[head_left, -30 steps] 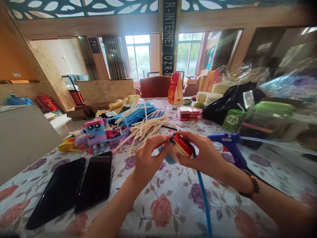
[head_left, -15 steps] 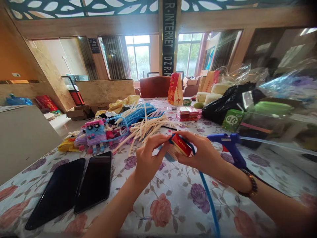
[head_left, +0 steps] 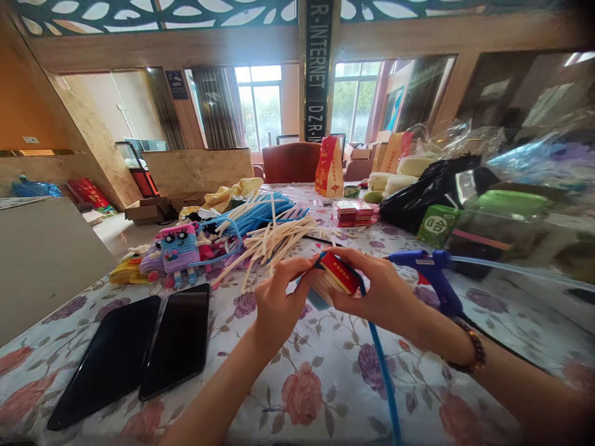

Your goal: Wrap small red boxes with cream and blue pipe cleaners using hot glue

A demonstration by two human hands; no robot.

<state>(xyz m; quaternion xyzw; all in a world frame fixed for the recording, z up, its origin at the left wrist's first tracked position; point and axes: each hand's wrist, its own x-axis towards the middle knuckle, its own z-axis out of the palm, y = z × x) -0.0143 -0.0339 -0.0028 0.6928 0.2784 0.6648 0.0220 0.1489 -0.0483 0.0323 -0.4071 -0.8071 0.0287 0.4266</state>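
Both hands are at a small red box (head_left: 338, 272) with gold lettering, held tilted above the table. A blue chenille stem (head_left: 382, 371) runs along the box's edge and hangs down past my right hand (head_left: 369, 279). That hand is closed round the box's right side, thumb below and fingers on top. My left hand (head_left: 286, 288) pinches the blue stem at the box's upper left corner. Under the box, partly hidden by my fingers, shows a pale and blue striped fuzzy wrapping (head_left: 320, 290). Right of my right hand lies a blue glue gun (head_left: 432, 272).
Two black tablet-like slabs (head_left: 179, 341) lie at the left on the floral tablecloth (head_left: 260, 396). Behind are crocheted-looking dolls (head_left: 179, 251), cream stems (head_left: 279, 238) and blue stems (head_left: 260, 210). Stacked red boxes (head_left: 353, 214) and a black bag (head_left: 427, 189) stand farther back.
The hanging end of the blue chenille stem has swung left. The red box has turned slightly in my fingers; both hands stay in nearly the same place.
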